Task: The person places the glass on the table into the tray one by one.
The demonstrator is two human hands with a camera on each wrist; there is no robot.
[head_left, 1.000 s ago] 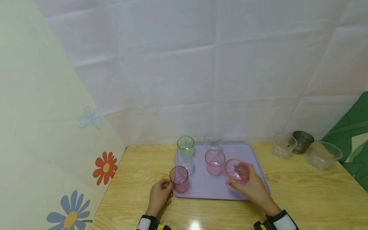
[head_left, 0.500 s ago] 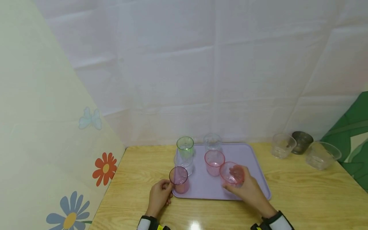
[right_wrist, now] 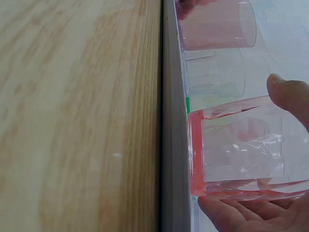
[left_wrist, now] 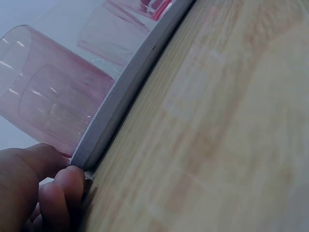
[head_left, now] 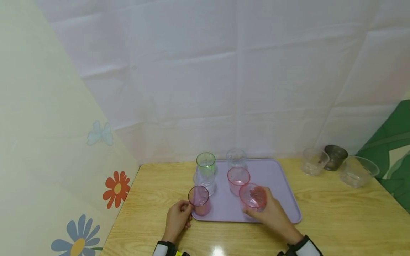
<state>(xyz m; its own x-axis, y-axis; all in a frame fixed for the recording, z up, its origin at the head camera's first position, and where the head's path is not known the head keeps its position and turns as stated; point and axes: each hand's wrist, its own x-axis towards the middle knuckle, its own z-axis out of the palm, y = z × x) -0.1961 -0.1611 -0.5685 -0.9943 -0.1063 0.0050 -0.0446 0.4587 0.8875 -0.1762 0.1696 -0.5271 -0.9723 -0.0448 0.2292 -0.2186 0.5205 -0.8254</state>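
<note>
My right hand (head_left: 267,209) grips a clear pink cup (right_wrist: 246,150) around its side, thumb on one side and fingers on the other, low over the front of the lilac tray (head_left: 224,213). At the tray's front left corner my left hand (head_left: 178,217) pinches the rim, its thumb (left_wrist: 41,159) on top and fingers curled beneath. A purple-pink cup (head_left: 201,208) stands on the tray right beside that thumb. Behind the held cup stands another pink cup (head_left: 238,181). A clear cup (head_left: 205,183) and a green-rimmed cup (head_left: 206,161) form the left row; a clear cup (head_left: 236,158) stands at the back.
On the wooden table (head_left: 336,220), right of the tray, stand a clear cup (head_left: 314,163), a dark grey cup (head_left: 335,157) and a wide clear bowl (head_left: 357,174). A white cloth (head_left: 192,89) hangs behind. A flower-painted wall (head_left: 64,160) borders the left.
My right hand has moved left and slightly toward me with the pink cup, ending in front of the other pink cup. My left hand has stayed at the tray corner.
</note>
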